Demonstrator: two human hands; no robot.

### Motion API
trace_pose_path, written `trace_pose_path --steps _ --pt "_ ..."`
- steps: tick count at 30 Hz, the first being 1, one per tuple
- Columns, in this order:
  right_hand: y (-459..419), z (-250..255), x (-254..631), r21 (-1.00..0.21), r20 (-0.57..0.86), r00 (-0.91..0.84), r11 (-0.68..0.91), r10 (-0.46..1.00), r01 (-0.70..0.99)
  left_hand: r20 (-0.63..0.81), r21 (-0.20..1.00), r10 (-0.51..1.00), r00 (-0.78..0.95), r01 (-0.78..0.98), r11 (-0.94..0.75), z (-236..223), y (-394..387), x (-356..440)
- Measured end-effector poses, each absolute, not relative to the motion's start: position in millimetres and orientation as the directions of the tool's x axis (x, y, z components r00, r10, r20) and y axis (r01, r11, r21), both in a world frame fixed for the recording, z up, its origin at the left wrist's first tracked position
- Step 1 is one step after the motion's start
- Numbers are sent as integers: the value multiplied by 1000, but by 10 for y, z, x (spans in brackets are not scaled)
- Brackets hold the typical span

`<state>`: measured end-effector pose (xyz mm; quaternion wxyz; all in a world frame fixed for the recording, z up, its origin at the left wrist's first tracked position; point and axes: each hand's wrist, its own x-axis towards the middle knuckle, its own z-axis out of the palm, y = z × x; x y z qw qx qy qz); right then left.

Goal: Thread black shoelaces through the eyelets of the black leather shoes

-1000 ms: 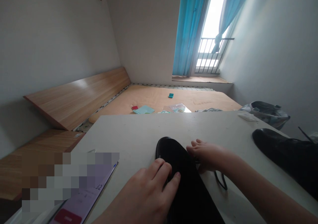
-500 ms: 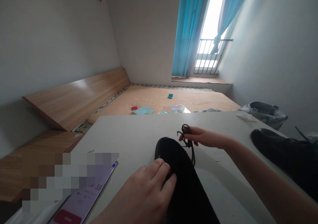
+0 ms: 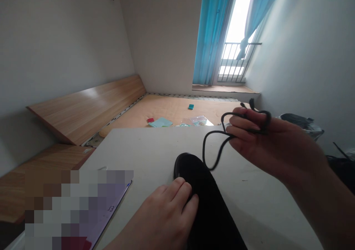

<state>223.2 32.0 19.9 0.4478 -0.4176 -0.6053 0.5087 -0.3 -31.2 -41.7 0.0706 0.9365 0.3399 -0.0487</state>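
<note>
A black leather shoe (image 3: pixel 206 202) lies toe-away on the white table (image 3: pixel 149 150) in front of me. My left hand (image 3: pixel 163 216) rests on its left side, fingers curled over the upper. My right hand (image 3: pixel 266 141) is raised above the table to the right of the shoe, fingers closed on a black shoelace (image 3: pixel 219 143). The lace loops round my fingers and hangs down in a loop toward the shoe's toe.
A phone with a timer screen (image 3: pixel 94 220) lies at the table's left front. A second black shoe (image 3: pixel 342 168) sits at the right edge, mostly behind my arm. Beyond the table is a bare wooden bed (image 3: pixel 177 111) with small packets (image 3: pixel 161 122), and a bag (image 3: pixel 299 122) at right.
My right hand picked the lace up from beside the shoe and lifted it up and to the right, toward the camera. My left hand stayed on the shoe.
</note>
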Motion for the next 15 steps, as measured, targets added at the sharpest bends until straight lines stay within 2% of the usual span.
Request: trace_pose_path --steps 2,4,6,8,11,13,15 --pt "164 257 2171 -988 99 -301 129 949 79 -156 96 621 768 638 -764 -421 -307 -2" --pt "67 224 2107 -998 36 -445 52 895 23 -165 100 619 767 638 -764 -422 -294 -5" --pt "29 137 2056 -997 -42 -601 1 798 72 -159 112 629 761 647 -754 -414 -283 -5" --pt "29 47 2030 -949 -103 -649 122 754 291 -145 122 647 748 663 -739 -402 -284 -5" --pt "44 -19 2046 -714 -62 -593 379 803 588 -102 116 640 762 648 -753 -402 -313 -20" --pt "37 -8 2079 -628 -38 -612 458 790 629 -49 95 611 790 613 -785 -417 -339 -45" --pt "6 34 2109 -614 -54 -687 518 725 595 -40 70 582 812 583 -809 -434 -355 -70"
